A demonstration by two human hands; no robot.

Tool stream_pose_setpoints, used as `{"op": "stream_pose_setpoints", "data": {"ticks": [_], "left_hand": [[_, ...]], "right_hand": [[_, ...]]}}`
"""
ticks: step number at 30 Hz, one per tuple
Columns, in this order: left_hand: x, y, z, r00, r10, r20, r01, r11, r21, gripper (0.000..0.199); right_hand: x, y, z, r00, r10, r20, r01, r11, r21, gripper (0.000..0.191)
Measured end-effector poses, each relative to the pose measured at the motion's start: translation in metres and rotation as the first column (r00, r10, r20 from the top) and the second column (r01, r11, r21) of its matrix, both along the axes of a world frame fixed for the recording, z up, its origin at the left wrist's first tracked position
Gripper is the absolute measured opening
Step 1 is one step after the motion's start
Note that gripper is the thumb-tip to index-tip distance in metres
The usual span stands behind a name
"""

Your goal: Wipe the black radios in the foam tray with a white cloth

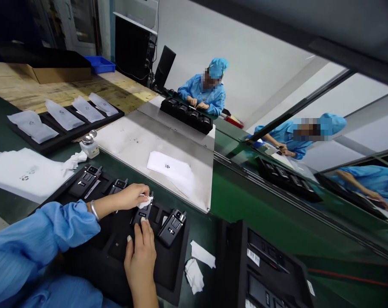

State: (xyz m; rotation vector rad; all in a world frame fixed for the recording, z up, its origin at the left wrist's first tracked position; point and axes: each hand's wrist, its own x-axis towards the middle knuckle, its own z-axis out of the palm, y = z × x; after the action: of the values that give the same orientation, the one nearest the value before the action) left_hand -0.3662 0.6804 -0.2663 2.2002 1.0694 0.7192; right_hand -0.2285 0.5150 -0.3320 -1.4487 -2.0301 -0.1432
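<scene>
My left hand (136, 196), with a silver bangle on its wrist, pinches a crumpled white tissue (145, 202). The tissue presses against the upper end of a black two-way radio (142, 214), which lies in a black foam tray (163, 273). On the lower end of that radio rest the outstretched fingers of my right hand (141, 248), thumb held apart. To the right in the tray lies another radio (172, 228). Further left are two more, one at the corner (85, 181) and one partly hidden behind my left forearm (119, 185).
White bags (64, 116) lie across a second tray, near a pump bottle (89, 147). White sheets (168, 167) rest on a pale board. Used tissues (194, 276) and another radio tray (277, 273) are at right. Co-workers in blue (202, 92) sit across the green bench.
</scene>
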Motion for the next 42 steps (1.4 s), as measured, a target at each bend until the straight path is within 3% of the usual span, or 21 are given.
{"op": "stream_pose_setpoints", "data": {"ticks": [5,8,10,13,16,20,24,28,32,37,42], "left_hand": [[-0.001,0.009,-0.004,0.997,0.077,0.013,-0.077,0.997,0.004,0.008],[0.003,0.014,0.002,0.989,0.143,0.046,-0.144,0.989,0.028,0.01],[0.013,0.009,0.01,0.989,0.121,0.083,-0.125,0.991,0.041,0.012],[0.041,-0.005,0.021,0.992,-0.046,0.115,0.039,0.998,0.059,0.012],[0.081,-0.013,0.024,0.968,-0.239,0.073,0.235,0.97,0.067,0.004],[0.119,0.0,0.019,0.912,-0.406,-0.058,0.408,0.913,0.025,0.005],[0.129,0.014,0.021,0.862,-0.476,-0.174,0.487,0.873,0.024,0.006],[0.138,0.007,0.025,0.851,-0.442,-0.283,0.479,0.875,0.075,0.004],[0.15,-0.005,0.019,0.876,-0.35,-0.333,0.411,0.902,0.132,0.004],[0.153,-0.006,0.004,0.921,-0.279,-0.274,0.33,0.929,0.165,0.014],[0.137,-0.005,-0.001,0.951,-0.268,-0.154,0.285,0.953,0.098,0.014]], "right_hand": [[-0.003,0.0,0.002,1.0,0.006,-0.005,-0.006,1.0,-0.011,0.037],[0.004,-0.006,0.006,0.999,-0.001,-0.039,0.0,1.0,-0.008,0.036],[0.017,-0.012,0.006,0.996,-0.037,-0.077,0.038,0.999,0.012,0.035],[0.042,-0.023,0.002,0.977,-0.176,-0.124,0.182,0.982,0.044,0.034],[0.059,-0.027,-0.004,0.953,-0.283,-0.106,0.291,0.954,0.069,0.033],[0.061,-0.022,-0.008,0.948,-0.311,-0.068,0.316,0.945,0.081,0.033],[0.058,-0.018,-0.007,0.948,-0.309,-0.072,0.314,0.947,0.071,0.034],[0.058,-0.016,-0.006,0.944,-0.318,-0.084,0.322,0.946,0.039,0.037],[0.059,-0.016,-0.005,0.939,-0.327,-0.104,0.33,0.944,0.011,0.038],[0.058,-0.016,-0.003,0.941,-0.32,-0.107,0.322,0.947,0.006,0.037],[0.058,-0.016,-0.004,0.944,-0.313,-0.1,0.315,0.949,-0.002,0.036]]}}
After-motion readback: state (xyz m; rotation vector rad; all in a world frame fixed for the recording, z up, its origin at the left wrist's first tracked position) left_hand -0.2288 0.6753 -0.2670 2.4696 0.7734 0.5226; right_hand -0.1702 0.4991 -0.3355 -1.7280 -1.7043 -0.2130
